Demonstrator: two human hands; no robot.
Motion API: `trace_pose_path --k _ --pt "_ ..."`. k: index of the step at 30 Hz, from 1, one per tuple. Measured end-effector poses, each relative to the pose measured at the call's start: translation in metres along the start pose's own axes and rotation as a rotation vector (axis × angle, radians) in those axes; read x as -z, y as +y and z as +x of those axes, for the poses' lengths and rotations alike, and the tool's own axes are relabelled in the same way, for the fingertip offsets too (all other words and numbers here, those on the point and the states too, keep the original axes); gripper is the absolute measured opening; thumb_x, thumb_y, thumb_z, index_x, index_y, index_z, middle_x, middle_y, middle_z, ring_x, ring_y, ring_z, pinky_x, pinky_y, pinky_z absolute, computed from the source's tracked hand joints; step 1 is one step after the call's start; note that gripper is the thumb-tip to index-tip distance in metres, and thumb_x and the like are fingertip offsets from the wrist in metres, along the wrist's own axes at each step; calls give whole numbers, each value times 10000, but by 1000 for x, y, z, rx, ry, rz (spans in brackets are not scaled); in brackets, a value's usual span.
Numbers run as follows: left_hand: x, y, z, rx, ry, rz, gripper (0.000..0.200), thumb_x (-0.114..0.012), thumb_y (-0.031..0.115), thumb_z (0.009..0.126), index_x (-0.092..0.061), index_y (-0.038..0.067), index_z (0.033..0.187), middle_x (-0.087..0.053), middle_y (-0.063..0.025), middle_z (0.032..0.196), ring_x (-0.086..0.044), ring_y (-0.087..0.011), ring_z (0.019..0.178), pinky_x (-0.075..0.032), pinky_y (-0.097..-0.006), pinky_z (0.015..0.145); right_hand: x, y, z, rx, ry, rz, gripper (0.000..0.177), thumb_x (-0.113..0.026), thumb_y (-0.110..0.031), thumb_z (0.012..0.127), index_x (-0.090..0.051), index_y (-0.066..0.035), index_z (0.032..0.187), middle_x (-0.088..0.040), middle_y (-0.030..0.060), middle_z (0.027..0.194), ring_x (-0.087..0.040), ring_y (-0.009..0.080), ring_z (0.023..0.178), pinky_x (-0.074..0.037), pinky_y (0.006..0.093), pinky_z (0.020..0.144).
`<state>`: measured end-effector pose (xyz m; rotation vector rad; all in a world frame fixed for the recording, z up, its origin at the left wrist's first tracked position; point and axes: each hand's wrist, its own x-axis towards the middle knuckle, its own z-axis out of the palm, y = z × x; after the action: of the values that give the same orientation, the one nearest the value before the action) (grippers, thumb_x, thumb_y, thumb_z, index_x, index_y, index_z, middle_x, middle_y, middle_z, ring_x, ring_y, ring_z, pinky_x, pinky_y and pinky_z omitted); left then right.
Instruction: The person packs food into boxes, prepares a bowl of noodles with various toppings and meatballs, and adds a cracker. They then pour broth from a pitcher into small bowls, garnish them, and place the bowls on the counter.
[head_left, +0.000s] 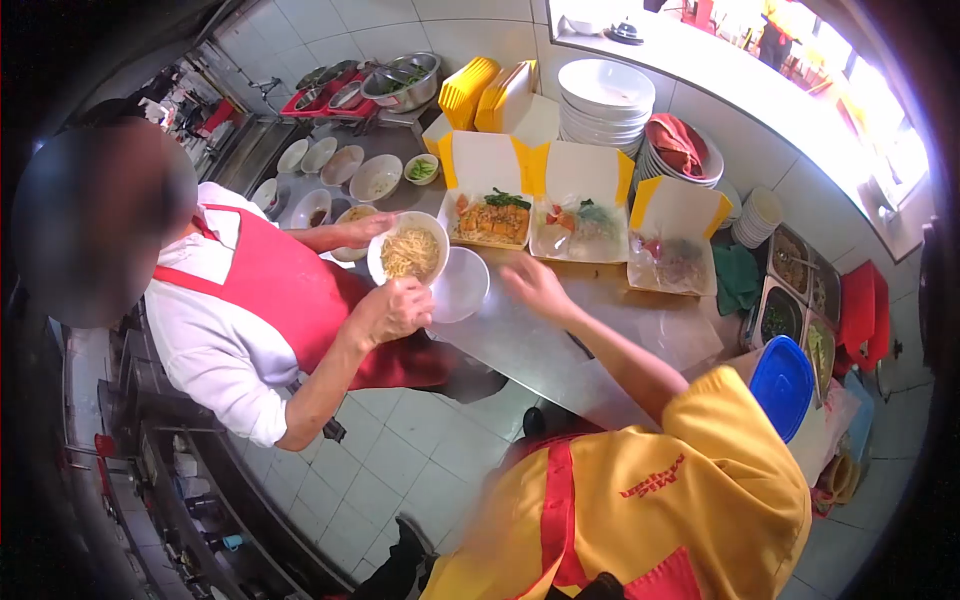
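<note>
My right hand (pixel 540 287) reaches from a yellow sleeve over the steel counter (pixel 535 345), fingers stretched out and nothing held. It is nearest to an empty white bowl (pixel 461 285) and the open takeaway boxes. The left box (pixel 458 160) holds noodles, orange-brown pieces and leafy greens. In the middle box (pixel 575 175) is food with a clear plastic bag over it. The right box (pixel 672 212) also contains food under clear plastic. My left hand does not show. Facing me, a co-worker in a red apron tilts a white bowl of noodles (pixel 410 255) with one hand, the other closed at its rim.
Behind the boxes stand stacked white plates (pixel 605 100) and folded yellow cartons (pixel 470 92). Several small bowls and a metal basin (pixel 405 85) are at the back left. Metal ingredient trays (pixel 780 310), a blue lid (pixel 782 388) and a red container (pixel 860 315) line the right side.
</note>
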<state>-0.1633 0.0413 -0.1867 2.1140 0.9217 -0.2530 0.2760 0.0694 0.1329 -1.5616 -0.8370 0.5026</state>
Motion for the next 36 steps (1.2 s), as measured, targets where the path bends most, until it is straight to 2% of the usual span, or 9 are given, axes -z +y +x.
trace_pose_path --k 3,7,12,16,19,21,30,34,36 --pt "8 14 1 -50 11 113 277 -599 277 840 -599 1 866 -616 -194 767 -623 -334 686 -490 -392 573 51 12 -87 -63 269 -85 230 -609 -37 818 -596 -4 1045 -650 131 868 -636 172 789 -509 296 688" --pt "73 140 16 -274 315 94 255 -577 246 858 -566 5 779 -581 -192 670 -589 -359 623 -439 -412 520 143 18 -168 -44 765 -521 117 -593 -19 808 -612 4 922 -599 132 805 -585 237 734 -473 320 663" --pt "194 360 76 -872 535 -171 120 -545 102 882 -566 10 955 -600 -168 779 -599 -341 684 -471 -399 599 148 25 -228 -146 565 -990 208 -615 -126 803 -599 12 958 -580 159 967 -504 336 974 -386 449 853" --pt "268 477 198 -795 769 -228 225 -473 58 889 -496 -42 1089 -564 -229 1010 -541 -383 955 -449 -405 793 127 25 -259 -235 416 -884 161 -578 -148 832 -618 2 876 -604 158 840 -553 337 838 -418 436 783" --pt "263 480 320 -463 1037 -191 279 -485 112 875 -484 -27 1117 -553 -211 1008 -521 -379 992 -431 -425 827 130 32 -271 -174 554 -574 179 -559 -154 857 -613 15 841 -609 172 765 -578 342 717 -449 411 681" --pt "271 478 357 201 1412 500 363 -513 178 850 -475 -17 1154 -548 -180 1053 -511 -357 1025 -419 -439 856 141 17 -268 -227 539 -517 187 -550 -155 866 -609 21 843 -610 179 756 -585 343 690 -455 399 649" --pt "311 460 368 204 667 276 267 -583 180 783 -634 -18 955 -640 -177 945 -614 -332 906 -466 -445 814 146 15 -252 -220 525 -330 163 -530 -116 885 -599 21 831 -606 165 718 -595 303 637 -459 357 602" --pt "317 459 375 -92 926 313 279 -610 132 754 -621 -10 994 -633 -187 901 -610 -350 833 -474 -455 755 149 2 -232 -12 580 -475 155 -517 -97 894 -582 11 804 -555 151 681 -559 258 615 -441 335 590" --pt "329 460 384 -331 1156 154 307 -609 109 753 -590 1 1040 -608 -178 885 -586 -349 849 -461 -447 749 152 -6 -231 -361 570 -190 199 -484 -143 921 -550 -4 795 -502 104 673 -507 190 635 -414 311 600"
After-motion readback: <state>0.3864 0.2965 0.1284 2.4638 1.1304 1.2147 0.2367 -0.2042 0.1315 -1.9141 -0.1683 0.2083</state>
